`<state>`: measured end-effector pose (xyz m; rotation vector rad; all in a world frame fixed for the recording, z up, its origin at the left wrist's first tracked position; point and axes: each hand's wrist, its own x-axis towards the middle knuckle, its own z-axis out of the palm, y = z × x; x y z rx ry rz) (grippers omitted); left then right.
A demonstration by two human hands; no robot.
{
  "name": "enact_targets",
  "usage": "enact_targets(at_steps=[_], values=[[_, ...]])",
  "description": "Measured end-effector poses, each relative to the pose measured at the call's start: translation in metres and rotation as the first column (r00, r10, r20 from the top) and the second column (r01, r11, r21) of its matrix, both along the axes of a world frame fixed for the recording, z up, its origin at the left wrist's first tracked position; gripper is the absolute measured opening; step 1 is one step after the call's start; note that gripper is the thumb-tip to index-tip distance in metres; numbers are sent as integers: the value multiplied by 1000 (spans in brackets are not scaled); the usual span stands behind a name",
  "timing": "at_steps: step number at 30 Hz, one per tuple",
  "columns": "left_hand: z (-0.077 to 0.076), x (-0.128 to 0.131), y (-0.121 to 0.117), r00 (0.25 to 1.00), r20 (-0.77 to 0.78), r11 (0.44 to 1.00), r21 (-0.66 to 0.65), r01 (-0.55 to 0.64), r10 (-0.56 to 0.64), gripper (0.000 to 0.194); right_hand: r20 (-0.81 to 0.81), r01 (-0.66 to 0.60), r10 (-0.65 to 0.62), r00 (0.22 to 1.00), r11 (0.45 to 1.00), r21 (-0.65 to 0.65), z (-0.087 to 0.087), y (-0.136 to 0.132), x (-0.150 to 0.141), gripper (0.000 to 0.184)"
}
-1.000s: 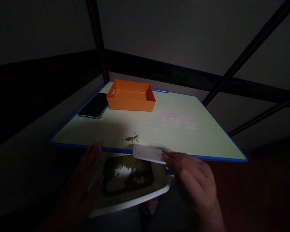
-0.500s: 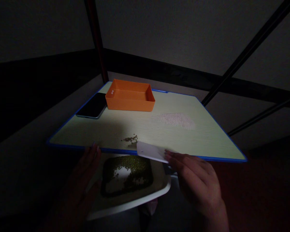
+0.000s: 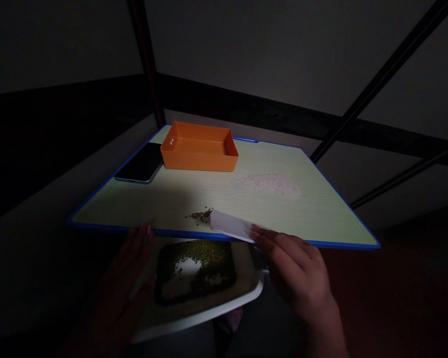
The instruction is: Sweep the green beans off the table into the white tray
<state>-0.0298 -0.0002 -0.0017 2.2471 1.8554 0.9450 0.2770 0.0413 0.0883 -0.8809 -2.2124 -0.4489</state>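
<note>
My right hand (image 3: 298, 266) grips a flat white plastic scraper (image 3: 231, 226) with a small hole near its end. The scraper stands at the table's front edge, its left end beside a small scatter of green beans (image 3: 200, 216), mung beans by their look. My left hand (image 3: 132, 263) is dim, its fingers stretched out at the table's front edge, left of the beans. Below the edge, between my hands, is a white tray (image 3: 242, 301) with many of the same green beans spread in it. Whether my left hand touches the tray is too dark to tell.
On the blue-edged table (image 3: 321, 214) an orange rectangular bin (image 3: 199, 161) stands at the back left. A phone (image 3: 141, 163) lies left of it. A pale pinkish granular heap (image 3: 272, 184) is spread right of the middle. Walls rise behind.
My right hand has moved the scraper slightly up and left, further onto the table toward the scattered beans. My left hand stays almost where it was.
</note>
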Motion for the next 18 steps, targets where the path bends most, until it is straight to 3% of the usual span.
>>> enact_targets(at_steps=[11,18], values=[[1,-3,1,1000,-19,1000,25,9,-8,63,15,39,-39,999,999,-15,3,16,-29,30],[-5,-6,3,1000,1,1000,10,8,-8,63,58,260,-255,965,959,-110,-2,34,-40,31]])
